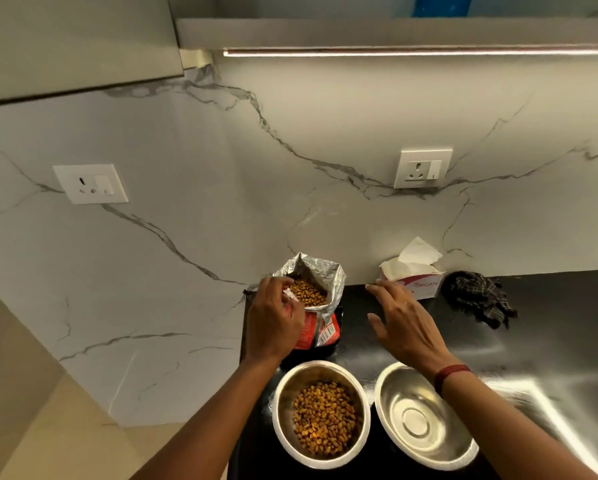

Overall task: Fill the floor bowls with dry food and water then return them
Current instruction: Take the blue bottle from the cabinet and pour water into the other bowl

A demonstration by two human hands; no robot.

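Note:
Two steel bowls stand side by side on the black counter (550, 327). The left bowl (283, 386) holds brown dry food (323, 419); the right bowl (419, 420) has nothing in it. Behind them stands an open foil-lined red food bag (325, 271) with kibble showing inside. My left hand (273, 320) grips the bag's near left edge at its mouth. My right hand (401, 320) hovers above the counter to the right of the bag, fingers spread and holding nothing.
A tissue box (415, 275) with a tissue sticking up sits against the marble wall, and a dark checked cloth (477, 299) lies to its right. Two wall sockets (422, 168) are on the backsplash. The counter's left edge drops off beside the bag.

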